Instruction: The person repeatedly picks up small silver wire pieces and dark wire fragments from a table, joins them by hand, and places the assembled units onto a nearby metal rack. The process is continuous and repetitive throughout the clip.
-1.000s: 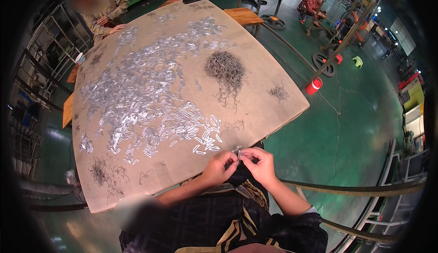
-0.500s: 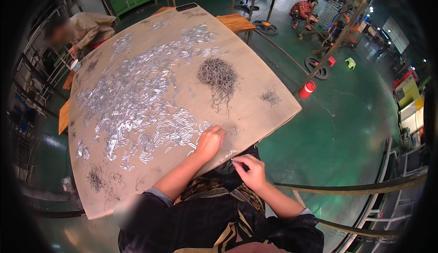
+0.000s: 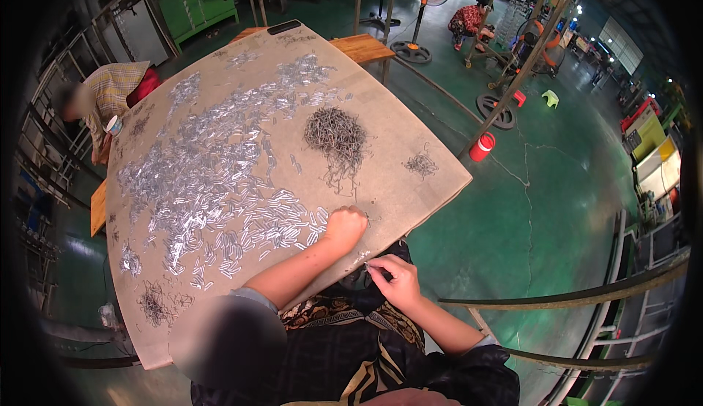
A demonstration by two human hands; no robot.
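Observation:
A wide brown board-topped table [image 3: 410, 131] lies before me. My left hand [image 3: 346, 229] rests near its front right edge, fingers curled closed toward the surface; what they hold is hidden. A few thin dark wires stick out beside it. At the table's front edge my right hand [image 3: 395, 280] is closed in a pinch on something small that I cannot make out. Many small silvery oblong metal pieces [image 3: 274, 219] are spread over the table left of my left hand. Beyond that hand lies a tangled pile of thin dark bent wires [image 3: 335, 139].
Smaller wire clusters lie at the right [image 3: 421, 163] and near left [image 3: 155, 303]. A person in a checked shirt [image 3: 117, 87] bends at the far left side, by a white cup [image 3: 113, 125]. A red container [image 3: 482, 147] stands on the green floor beyond the right corner.
The view has shifted slightly. My left hand has turned into a tighter fist and covers the small wire cluster beside it. My right hand keeps its pinch. The person at left has leaned lower.

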